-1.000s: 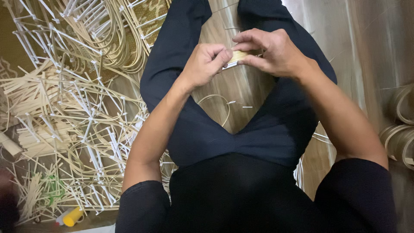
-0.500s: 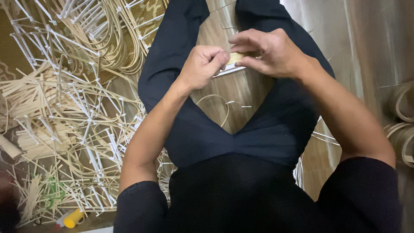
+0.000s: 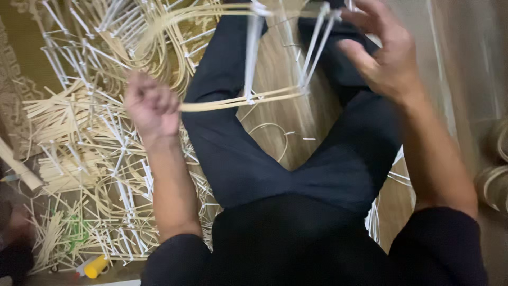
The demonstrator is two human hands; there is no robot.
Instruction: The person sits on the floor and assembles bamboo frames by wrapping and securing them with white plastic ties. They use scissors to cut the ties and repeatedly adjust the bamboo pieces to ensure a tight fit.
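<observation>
My left hand (image 3: 152, 106) is closed in a fist around the end of a bundle of thin bamboo strips (image 3: 243, 100) that stretches rightward over my lap. White cross-sticks (image 3: 253, 53) are fastened to the strips and rise toward the top of the view. My right hand (image 3: 383, 50) hovers at the upper right with fingers spread, close to the far end of the frame; it is blurred and I cannot tell whether it touches the sticks. I sit cross-legged in dark trousers (image 3: 238, 159) on a wooden floor (image 3: 275, 69).
A big heap of bamboo strips and white stick frames (image 3: 90, 153) covers the floor at my left. A small yellow-capped tube (image 3: 95, 266) lies at the lower left. Coiled bamboo rings (image 3: 495, 180) rest at the right edge.
My hands were together over my lap on a small piece. Now they are apart: the left has pulled out left holding the strips, the right has lifted and opened.
</observation>
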